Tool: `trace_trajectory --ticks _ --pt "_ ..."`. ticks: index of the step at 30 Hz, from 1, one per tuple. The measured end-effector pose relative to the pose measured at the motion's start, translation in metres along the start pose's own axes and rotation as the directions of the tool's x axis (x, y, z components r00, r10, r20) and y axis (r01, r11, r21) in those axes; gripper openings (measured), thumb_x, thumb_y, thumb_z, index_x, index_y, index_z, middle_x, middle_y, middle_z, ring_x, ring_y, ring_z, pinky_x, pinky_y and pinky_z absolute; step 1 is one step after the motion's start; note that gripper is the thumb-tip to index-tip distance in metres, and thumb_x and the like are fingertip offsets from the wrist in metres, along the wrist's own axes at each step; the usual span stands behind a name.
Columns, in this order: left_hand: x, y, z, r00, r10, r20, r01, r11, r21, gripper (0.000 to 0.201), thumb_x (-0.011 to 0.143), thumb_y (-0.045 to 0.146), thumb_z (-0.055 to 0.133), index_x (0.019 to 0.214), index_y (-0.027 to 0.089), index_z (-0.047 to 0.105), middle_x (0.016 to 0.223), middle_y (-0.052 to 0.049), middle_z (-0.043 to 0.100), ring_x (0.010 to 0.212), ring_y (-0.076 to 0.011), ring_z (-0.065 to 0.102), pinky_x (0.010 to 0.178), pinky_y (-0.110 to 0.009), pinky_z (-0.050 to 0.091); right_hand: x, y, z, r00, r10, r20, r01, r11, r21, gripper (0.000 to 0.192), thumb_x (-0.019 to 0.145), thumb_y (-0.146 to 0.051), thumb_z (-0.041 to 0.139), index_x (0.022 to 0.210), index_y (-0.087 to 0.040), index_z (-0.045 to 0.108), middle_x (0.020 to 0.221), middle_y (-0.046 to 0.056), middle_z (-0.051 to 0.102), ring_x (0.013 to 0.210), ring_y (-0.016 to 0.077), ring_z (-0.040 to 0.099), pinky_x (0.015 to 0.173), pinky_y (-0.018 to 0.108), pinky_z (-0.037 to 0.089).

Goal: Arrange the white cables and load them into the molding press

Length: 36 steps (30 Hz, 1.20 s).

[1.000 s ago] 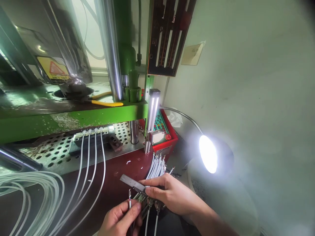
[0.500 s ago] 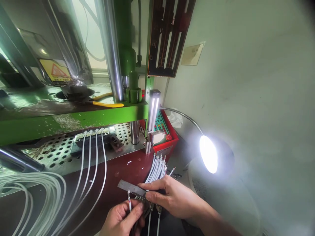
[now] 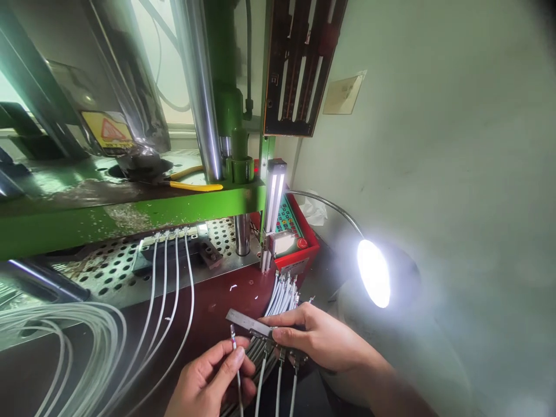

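Note:
At the bottom centre, my left hand (image 3: pixel 211 379) pinches one thin white cable (image 3: pixel 237 370) between thumb and forefinger, its metal tip pointing up. My right hand (image 3: pixel 315 339) grips a flat steel ruler (image 3: pixel 245 322) together with a bundle of white cables with metal ends (image 3: pixel 284 292) that fans out above and below the fingers. The single cable's tip stands just below the ruler's left end. Both hands hover over the dark red bench top (image 3: pixel 217 295).
A green press (image 3: pixel 130 211) stands behind, with several white cables (image 3: pixel 167 272) plugged into a fixture on its perforated plate. Yellow-handled pliers (image 3: pixel 195 185) lie on the press bed. A red control box (image 3: pixel 293 231) and a lit gooseneck lamp (image 3: pixel 373 272) stand at right, near the wall.
The view has shifted slightly, so everything sits a little further right. My left hand has raised the single cable and moved its tip closer to the ruler; my right hand keeps its grip.

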<state>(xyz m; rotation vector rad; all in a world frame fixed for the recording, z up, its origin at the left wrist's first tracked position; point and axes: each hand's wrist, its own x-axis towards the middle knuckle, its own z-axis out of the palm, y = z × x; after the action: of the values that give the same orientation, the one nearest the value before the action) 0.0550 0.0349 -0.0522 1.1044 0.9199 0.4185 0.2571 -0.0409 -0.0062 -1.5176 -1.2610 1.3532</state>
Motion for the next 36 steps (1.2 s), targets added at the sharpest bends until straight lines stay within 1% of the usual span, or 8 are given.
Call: trace_trajectory --ticks 4,8,12,14,16,18,27,36 --pt "-0.004 0.015 -0.005 0.999 0.043 -0.010 -0.041 0.990 0.138 0.034 0.080 0.050 0.058 0.072 0.018 0.066 0.070 -0.001 0.062 0.053 -0.0127 0.052 0.057 -0.026 0.045 -0.004 0.000 -0.005 0.996 0.020 0.085 -0.036 0.981 0.190 0.033 0.090 -0.035 0.055 0.119 -0.022 0.065 0.076 0.000 0.064 0.062 0.0097 0.050 0.058 0.020 0.041" --pt "-0.008 0.022 -0.006 1.000 0.011 -0.016 -0.010 0.996 0.085 0.038 0.082 0.053 0.053 0.079 0.018 0.067 0.074 -0.002 0.062 0.051 -0.0136 0.051 0.057 -0.029 0.045 -0.003 0.001 -0.005 1.000 -0.022 0.014 0.021 0.998 0.066 0.030 0.092 -0.032 0.053 0.117 -0.025 0.066 0.077 -0.001 0.064 0.065 0.0103 0.051 0.062 0.020 0.043" --pt "-0.005 0.015 -0.003 0.998 -0.003 0.056 -0.002 0.997 0.080 0.043 0.080 0.055 0.055 0.062 0.016 0.061 0.074 -0.004 0.063 0.042 -0.0079 0.040 0.047 -0.025 0.038 0.000 -0.002 -0.002 1.000 -0.015 -0.018 0.015 1.000 -0.022 0.031 0.091 -0.033 0.053 0.119 -0.027 0.065 0.076 -0.002 0.065 0.066 0.0117 0.053 0.063 0.021 0.044" --pt "-0.003 0.010 -0.001 0.995 -0.001 0.095 -0.011 0.993 0.116 0.045 0.079 0.055 0.057 0.056 0.016 0.055 0.063 -0.001 0.058 0.040 -0.0075 0.039 0.044 -0.024 0.033 0.001 -0.006 -0.001 0.999 -0.047 -0.017 0.047 0.998 -0.052 0.030 0.092 -0.033 0.052 0.118 -0.028 0.066 0.077 -0.003 0.066 0.068 0.0117 0.054 0.066 0.021 0.043" --pt "-0.001 0.006 0.000 0.994 0.003 0.114 -0.021 0.987 0.159 0.046 0.078 0.054 0.057 0.052 0.017 0.049 0.049 0.003 0.045 0.039 -0.0082 0.038 0.043 -0.023 0.029 0.002 -0.010 0.000 0.997 -0.072 -0.014 0.071 0.994 -0.082 0.030 0.092 -0.033 0.051 0.118 -0.029 0.066 0.081 -0.003 0.067 0.072 0.0122 0.055 0.069 0.021 0.042" --pt "0.001 0.003 0.001 0.994 -0.004 0.107 -0.014 0.985 0.170 0.046 0.079 0.053 0.056 0.051 0.018 0.046 0.044 0.005 0.037 0.039 -0.0082 0.035 0.042 -0.022 0.026 0.003 -0.013 0.001 0.997 -0.080 -0.005 0.079 0.990 -0.119 0.030 0.093 -0.033 0.050 0.117 -0.029 0.066 0.083 -0.004 0.068 0.074 0.0130 0.055 0.070 0.022 0.041" --pt "0.003 0.006 0.007 0.996 0.030 0.088 -0.055 0.953 0.299 0.046 0.081 0.053 0.047 0.050 0.019 0.044 0.047 0.004 0.040 0.040 -0.0111 0.042 0.042 -0.024 0.029 0.002 -0.016 0.004 0.993 -0.119 0.012 0.118 0.966 -0.228 0.032 0.094 -0.030 0.047 0.120 -0.030 0.064 0.083 -0.005 0.066 0.074 0.0130 0.054 0.068 0.020 0.041" --pt "-0.002 0.018 0.012 0.999 0.049 0.014 -0.051 0.959 0.279 0.045 0.078 0.051 0.048 0.047 0.019 0.044 0.044 0.005 0.036 0.037 -0.0099 0.038 0.042 -0.023 0.027 0.003 -0.021 0.007 0.986 -0.164 -0.001 0.156 0.939 -0.307 0.033 0.094 -0.029 0.046 0.120 -0.019 0.065 0.084 0.000 0.069 0.077 0.0140 0.059 0.073 0.020 0.044"
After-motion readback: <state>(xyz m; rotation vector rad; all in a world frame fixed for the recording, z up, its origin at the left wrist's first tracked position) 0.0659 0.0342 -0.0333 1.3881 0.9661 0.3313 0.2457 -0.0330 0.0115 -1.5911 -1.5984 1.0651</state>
